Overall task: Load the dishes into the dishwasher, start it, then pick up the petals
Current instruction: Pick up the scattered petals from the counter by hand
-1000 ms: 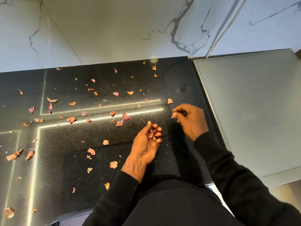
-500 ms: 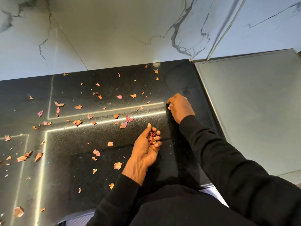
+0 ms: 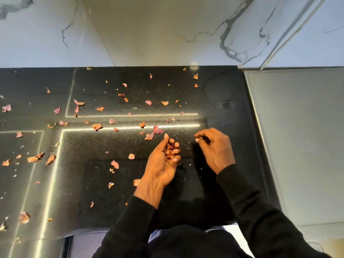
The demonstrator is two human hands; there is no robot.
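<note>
On the left hand (image 3: 162, 164), fingers (image 3: 176, 145) half curled upward into a loose cup, cradling a clump of gathered petals (image 3: 169, 150) against the palm. On the right hand (image 3: 216, 149), thumb and fingertips (image 3: 197, 140) pinched together just to the right of that cup, nipping a small dark scrap (image 3: 203, 140): probably one more petal, though too shaded to be sure. Both hands low over the counter, near each other but apart.

By the look of them: dry, papery, next to weightless. Likely to crumble under a hard squeeze and to drift on a breath or a quick move. Best taken by a raised or curled edge between thumb and forefinger, or nudged sideways first where lying flat on the polished top. Safest with the cup kept level and not overfilled.

Further out, loose petals (image 3: 115, 164) and fine crumbs scattered over the black counter (image 3: 219, 94), thickest to the left and toward the back, the nearest just beyond the left fingertips. Glossy stone, with bright strips of reflected light across it. Behind, a white marble wall (image 3: 149, 30) with grey veins. To the right, a flat grey panel (image 3: 297, 136) alongside the counter. At the bottom edge, black sleeves (image 3: 251, 211). No dishwasher in view.
</note>
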